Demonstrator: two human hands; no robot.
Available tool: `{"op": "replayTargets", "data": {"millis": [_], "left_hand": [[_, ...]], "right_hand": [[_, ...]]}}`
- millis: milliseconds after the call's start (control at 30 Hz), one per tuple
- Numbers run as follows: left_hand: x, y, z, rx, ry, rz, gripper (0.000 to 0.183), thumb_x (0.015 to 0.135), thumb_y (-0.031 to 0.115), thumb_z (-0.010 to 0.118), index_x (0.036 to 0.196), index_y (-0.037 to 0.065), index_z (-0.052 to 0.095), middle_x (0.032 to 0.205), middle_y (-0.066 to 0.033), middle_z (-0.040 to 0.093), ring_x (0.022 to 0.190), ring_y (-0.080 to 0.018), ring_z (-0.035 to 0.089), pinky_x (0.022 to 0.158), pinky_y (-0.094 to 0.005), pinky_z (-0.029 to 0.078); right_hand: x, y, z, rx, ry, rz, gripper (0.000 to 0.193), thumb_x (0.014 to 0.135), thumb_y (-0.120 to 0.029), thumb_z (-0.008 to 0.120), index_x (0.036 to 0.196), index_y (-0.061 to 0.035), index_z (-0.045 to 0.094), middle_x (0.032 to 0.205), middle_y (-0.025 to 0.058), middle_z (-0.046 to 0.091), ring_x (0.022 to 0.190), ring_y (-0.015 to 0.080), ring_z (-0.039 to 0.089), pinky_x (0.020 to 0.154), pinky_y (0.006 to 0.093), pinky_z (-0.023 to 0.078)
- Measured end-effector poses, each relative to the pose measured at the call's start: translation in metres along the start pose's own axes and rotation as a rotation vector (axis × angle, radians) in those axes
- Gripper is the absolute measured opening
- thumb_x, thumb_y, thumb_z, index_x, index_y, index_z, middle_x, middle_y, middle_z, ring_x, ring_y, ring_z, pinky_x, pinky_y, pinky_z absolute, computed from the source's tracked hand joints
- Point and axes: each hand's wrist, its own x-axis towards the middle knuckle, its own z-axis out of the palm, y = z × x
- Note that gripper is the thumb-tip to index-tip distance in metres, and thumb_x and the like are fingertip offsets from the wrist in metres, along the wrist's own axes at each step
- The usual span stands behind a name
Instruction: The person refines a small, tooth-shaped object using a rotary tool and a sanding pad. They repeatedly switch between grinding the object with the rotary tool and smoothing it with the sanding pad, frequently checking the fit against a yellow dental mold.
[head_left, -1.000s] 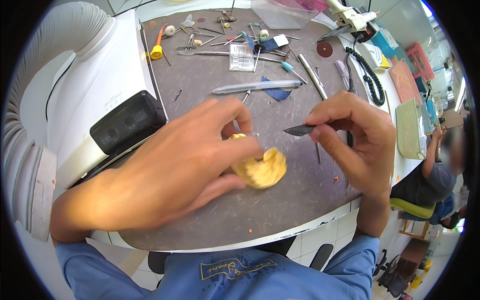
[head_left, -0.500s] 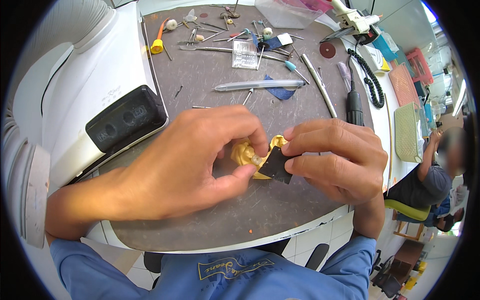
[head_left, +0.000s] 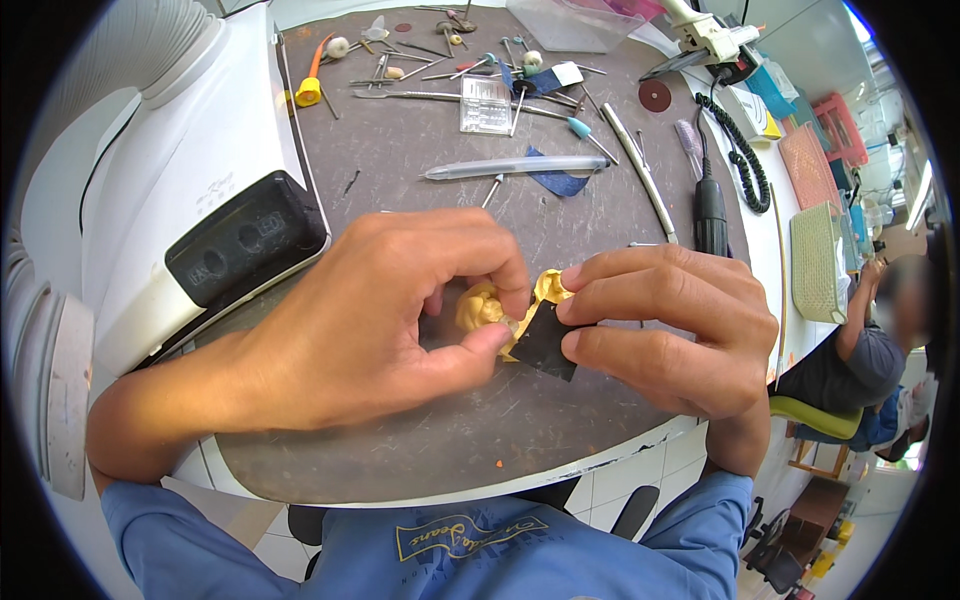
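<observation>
A yellow dental cast [head_left: 480, 308] sits low over the dark bench mat, between my two hands. My left hand [head_left: 390, 310] reaches in from the left, and its thumb and forefinger pinch a small whitish tooth crown [head_left: 511, 324] against the cast; fingertips cover most of the crown. From the right, my right hand [head_left: 680, 325] grips a black square sheet [head_left: 545, 343] between thumb and fingers. The sheet overlaps the cast's near right part, close beside the crown. Fingertips of the right hand also touch the cast's far right end.
Burs, a clear case [head_left: 487, 105], a translucent pen [head_left: 515, 167] and blue cloth scraps lie beyond my hands. A black handpiece [head_left: 710, 218] with a coiled cord stands at right. A white machine [head_left: 210, 200] borders the left. Another person [head_left: 850, 340] sits far right.
The crown is more covered by my left fingertips. The black sheet has shifted slightly left and toward me with my right hand. Both hands keep their holds.
</observation>
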Motion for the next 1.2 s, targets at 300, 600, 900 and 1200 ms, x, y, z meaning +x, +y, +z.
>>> {"op": "replayTargets", "data": {"millis": [300,600,900,1200], "left_hand": [[0.0,-0.001,-0.001,-0.025,-0.015,-0.01,0.018,0.082,-0.003,0.072,0.097,0.007,0.067,0.108,-0.0041,0.073,0.088,-0.0109,0.064,0.07,-0.0247,0.047],[0.001,-0.002,-0.002,-0.008,-0.007,0.026,0.018,0.083,-0.003,0.072,0.097,0.006,0.068,0.109,-0.0049,0.073,0.087,-0.0113,0.064,0.07,-0.025,0.048],[0.001,-0.004,-0.001,-0.02,0.006,0.04,0.017,0.083,-0.002,0.073,0.097,0.006,0.068,0.11,-0.0054,0.073,0.086,-0.0118,0.063,0.07,-0.0252,0.049],[0.002,-0.003,-0.001,-0.02,0.008,0.042,0.016,0.083,-0.002,0.073,0.097,0.006,0.069,0.109,-0.0051,0.073,0.086,-0.0116,0.064,0.07,-0.0252,0.049]], "right_hand": [[0.001,-0.002,0.002,0.013,0.004,0.011,0.023,0.064,-0.013,0.085,0.084,-0.0075,0.074,0.085,0.0068,0.074,0.082,0.0265,0.078,0.066,0.0343,0.065],[0.002,-0.004,0.0,0.033,-0.033,0.028,0.024,0.064,-0.011,0.084,0.085,-0.0063,0.074,0.088,0.0078,0.074,0.085,0.0272,0.078,0.068,0.0352,0.065],[0.0,-0.005,0.002,0.056,-0.052,0.032,0.024,0.065,-0.009,0.083,0.087,-0.0063,0.074,0.09,0.0072,0.074,0.087,0.0274,0.078,0.069,0.0355,0.066],[-0.002,0.0,0.011,0.06,0.014,-0.03,0.023,0.065,-0.015,0.074,0.085,-0.0028,0.072,0.087,0.0087,0.07,0.081,0.0243,0.075,0.064,0.0321,0.063]]}}
